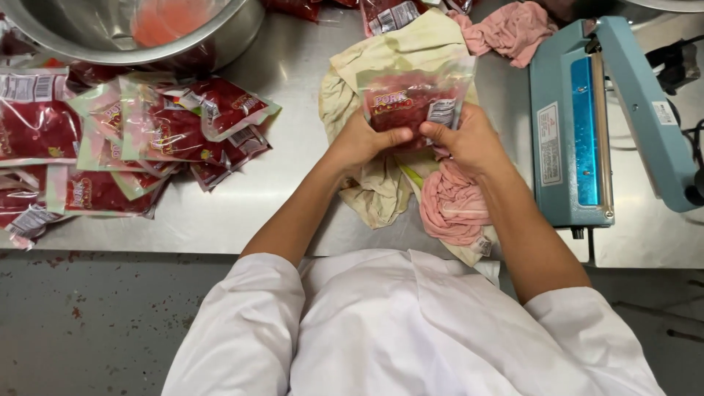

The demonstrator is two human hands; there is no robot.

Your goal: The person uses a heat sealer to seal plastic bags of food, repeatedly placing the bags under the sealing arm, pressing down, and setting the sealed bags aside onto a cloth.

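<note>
**Both hands clamped on a pouch of red meat over the cloths**

The clear plastic pouch of red meat [411,99], with a yellow-and-red printed front, stands upright between the two hands, its open top edge pointing away from the person and its lower part covered by the thumbs. The left hand [361,141] has its grip closed on the pouch's lower left corner, thumb pressed across the front. The right hand [467,138] has its grip closed on the lower right corner in the same way, thumb on the front near a small white label.

Directly under the pouch lies a crumpled pale yellow cloth [378,194], spread on the brushed steel surface [286,176]. Just right of and below the pouch, touching the yellow cloth, is a bunched pink cloth [452,209]; a second pink cloth [513,29] lies beyond the pouch, up and to the right.

Right of the pouch stands a blue-green tabletop heat sealer [568,132] with its arm raised.

Well to the left of the pouch is a loose pile of filled meat pouches [147,139] of the same kind, overlapping one another. Beyond that pile, far left of the pouch, sits a large steel bowl [220,40] with pinkish-red content inside. More filled pouches lie at the far edge beyond the held pouch.

The person wears a white coat with sleeves [246,323] pushed up above the elbows.
</note>
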